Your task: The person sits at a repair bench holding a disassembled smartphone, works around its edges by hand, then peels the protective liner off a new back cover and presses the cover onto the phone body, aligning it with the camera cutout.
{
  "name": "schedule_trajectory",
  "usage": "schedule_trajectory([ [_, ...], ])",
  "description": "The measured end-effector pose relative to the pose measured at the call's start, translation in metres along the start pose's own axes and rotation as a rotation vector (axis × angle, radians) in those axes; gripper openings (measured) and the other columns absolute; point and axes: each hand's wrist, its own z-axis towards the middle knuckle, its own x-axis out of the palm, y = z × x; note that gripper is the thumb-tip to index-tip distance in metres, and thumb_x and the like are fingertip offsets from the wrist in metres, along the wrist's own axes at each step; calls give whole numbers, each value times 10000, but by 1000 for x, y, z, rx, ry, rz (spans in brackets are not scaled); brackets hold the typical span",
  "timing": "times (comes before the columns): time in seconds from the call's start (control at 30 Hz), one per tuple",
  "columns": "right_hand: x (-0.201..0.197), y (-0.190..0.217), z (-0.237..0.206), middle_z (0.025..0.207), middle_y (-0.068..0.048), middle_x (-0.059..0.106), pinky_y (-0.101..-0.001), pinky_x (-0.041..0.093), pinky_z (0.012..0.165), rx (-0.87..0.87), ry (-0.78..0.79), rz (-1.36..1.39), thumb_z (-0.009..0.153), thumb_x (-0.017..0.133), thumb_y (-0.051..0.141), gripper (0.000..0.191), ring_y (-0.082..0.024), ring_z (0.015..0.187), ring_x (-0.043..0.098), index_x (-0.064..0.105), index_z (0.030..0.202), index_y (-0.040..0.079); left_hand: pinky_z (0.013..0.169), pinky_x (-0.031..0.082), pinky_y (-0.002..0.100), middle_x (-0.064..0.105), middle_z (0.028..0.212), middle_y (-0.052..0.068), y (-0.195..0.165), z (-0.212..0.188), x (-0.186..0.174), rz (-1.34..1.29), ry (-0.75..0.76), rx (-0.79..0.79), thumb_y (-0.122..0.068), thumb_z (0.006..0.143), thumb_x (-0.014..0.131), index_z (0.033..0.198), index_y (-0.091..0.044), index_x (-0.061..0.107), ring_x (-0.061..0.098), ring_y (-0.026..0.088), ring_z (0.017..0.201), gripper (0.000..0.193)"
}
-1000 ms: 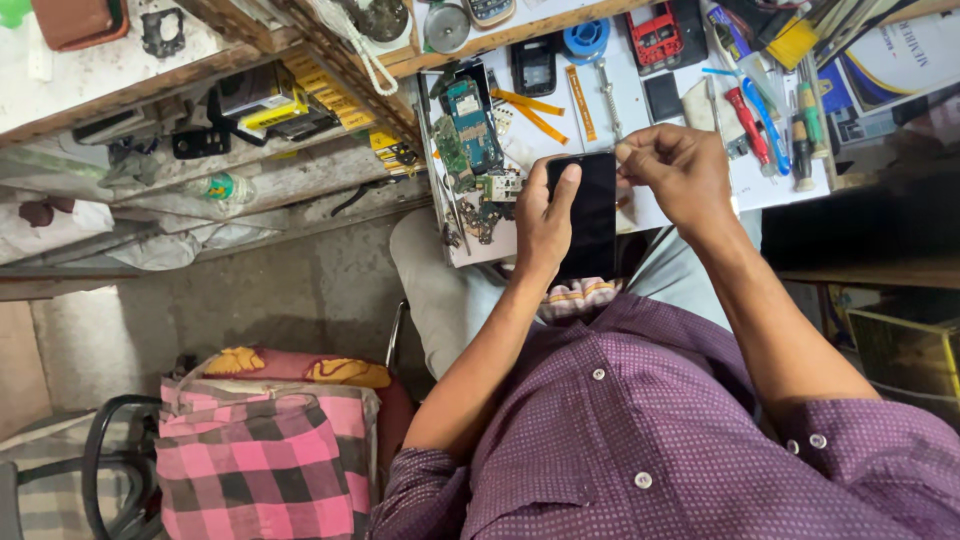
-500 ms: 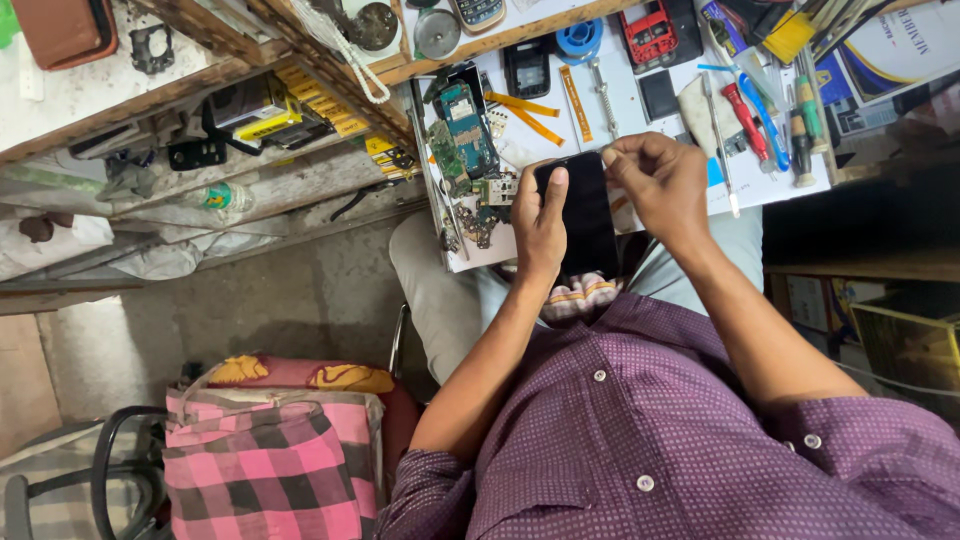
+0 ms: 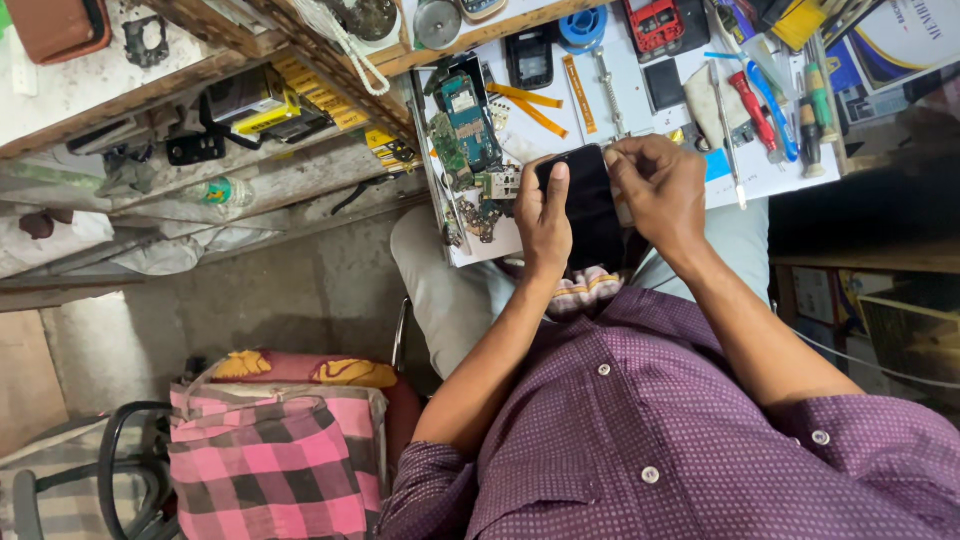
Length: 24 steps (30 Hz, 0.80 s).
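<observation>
Two hands grip one black phone (image 3: 590, 205) above the near edge of a white work board (image 3: 620, 110). Left hand (image 3: 543, 218) clasps its left side, thumb laid along the screen. Right hand (image 3: 660, 190) is curled at the phone's far right corner, fingertips pinched there. Green circuit boards (image 3: 462, 130) lie just left; screwdrivers (image 3: 765, 105) lie to the right.

Black smartphone (image 3: 590, 205): flat rectangular slab, dark glossy face up, unlit. It lies lengthwise across the near edge of the white table (image 3: 640, 130), its near end overhanging that edge, toward the table's near left corner.
</observation>
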Motion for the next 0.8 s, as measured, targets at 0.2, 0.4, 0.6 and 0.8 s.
schedule_trajectory([
  [0.2,-2,-4,-3,779,-50,709,-229,523,610,-1,32,47,1020,714,81,132,-82,676,674,722,1037,-49,827,462,269,652,1018,41,3,-1,-1,-27,19,13,-273,1103,591,1213,-13,643,526,98,906,287],
  [0.4,-8,-11,-1,801,-58,722,-234,548,641,28,91,99,1020,705,84,139,-93,699,693,719,1037,-53,892,476,240,659,1056,12,7,1,-1,-86,33,73,-278,1096,592,1200,-16,631,556,68,966,284],
  [0.6,-11,-15,-5,816,-68,736,-235,557,678,45,104,71,1015,713,94,150,-97,730,706,728,1039,-53,822,462,230,632,989,-19,13,3,-2,-115,45,10,-274,1086,607,1176,-24,637,522,53,895,268],
  [0.8,-11,-14,-7,814,-58,736,-229,551,673,45,96,43,1017,715,106,150,-86,735,701,733,1035,-42,730,408,234,595,929,-22,11,2,-3,-127,38,-55,-277,1092,608,1174,-19,652,462,55,818,275],
])
